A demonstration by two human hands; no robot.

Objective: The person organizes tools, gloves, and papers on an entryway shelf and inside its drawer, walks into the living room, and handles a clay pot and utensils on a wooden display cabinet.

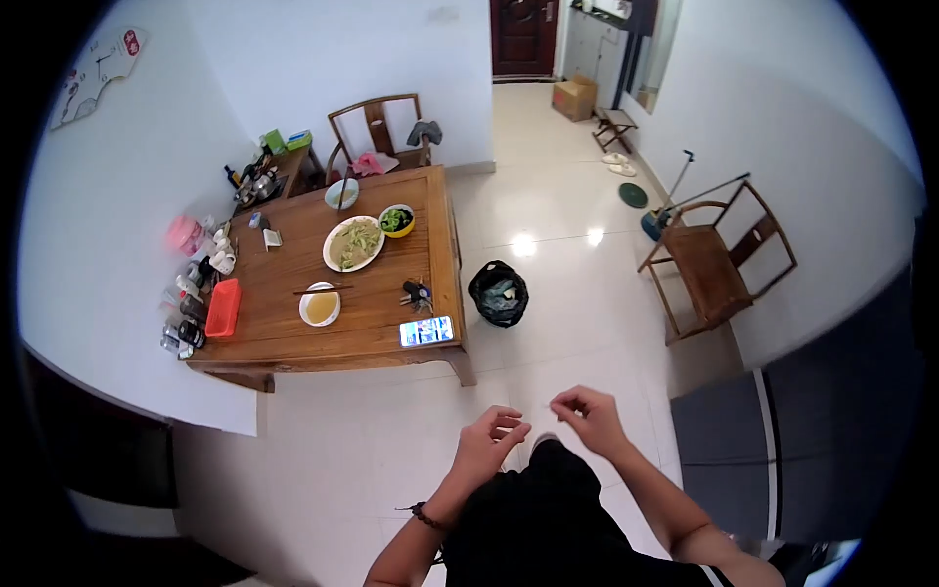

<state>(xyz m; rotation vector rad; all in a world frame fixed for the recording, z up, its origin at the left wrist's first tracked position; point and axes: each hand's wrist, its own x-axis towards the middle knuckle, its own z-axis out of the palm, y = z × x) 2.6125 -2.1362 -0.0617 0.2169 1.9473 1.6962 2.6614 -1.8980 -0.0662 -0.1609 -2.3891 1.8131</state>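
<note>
My left hand [487, 446] is held in the air over the floor in front of my body, its fingers loosely bent and apart, with nothing visible in it. Close by on the right, my right hand [591, 419] has thumb and forefinger pinched together; a tiny pale speck shows at the tips, too small to name. The two hands do not touch. Beyond them, a phone [426, 332] with a lit screen lies at the near corner of the wooden table [381, 344]. A bin lined with a black bag [499, 293] stands on the floor beside the table.
On the table are an oval plate of food [337, 256], a yellow bowl of greens [395, 221], a bowl of soup [319, 307] with chopsticks, keys [416, 293] and a red tray [223, 307]. A wooden chair [702, 269] stands at right, near a dark sofa-like surface [831, 440].
</note>
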